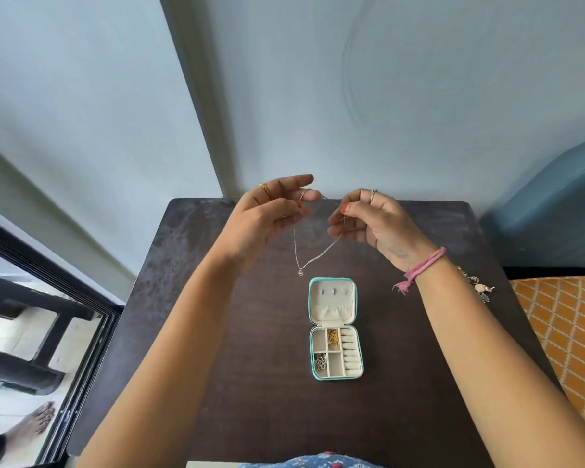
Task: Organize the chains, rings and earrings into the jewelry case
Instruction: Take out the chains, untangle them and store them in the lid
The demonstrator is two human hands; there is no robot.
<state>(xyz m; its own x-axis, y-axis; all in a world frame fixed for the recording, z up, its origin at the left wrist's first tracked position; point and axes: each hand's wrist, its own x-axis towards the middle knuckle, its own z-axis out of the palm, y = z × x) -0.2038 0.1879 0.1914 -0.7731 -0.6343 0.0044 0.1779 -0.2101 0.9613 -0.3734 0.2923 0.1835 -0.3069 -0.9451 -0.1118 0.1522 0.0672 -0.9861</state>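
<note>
A thin silver chain [319, 253] with a small pendant [300, 272] hangs in a V between my two raised hands, above the far half of the table. My left hand [267, 211] pinches one end, my right hand [372, 221] pinches the other. Below them a small teal jewelry case [358, 373] lies open on the dark table [250, 366]. Its tray holds a gold chain [333, 338] in the upper middle compartment and a silver chain [320, 362] in the lower left one. White ring rolls [349, 352] fill the right side.
More jewelry pieces [480, 285] lie near the table's right edge, partly behind my right wrist. An orange patterned cushion [567, 332] and a blue seat [554, 204] stand to the right. A wall runs behind the table. A dark-framed glass door [48, 298] is on the left.
</note>
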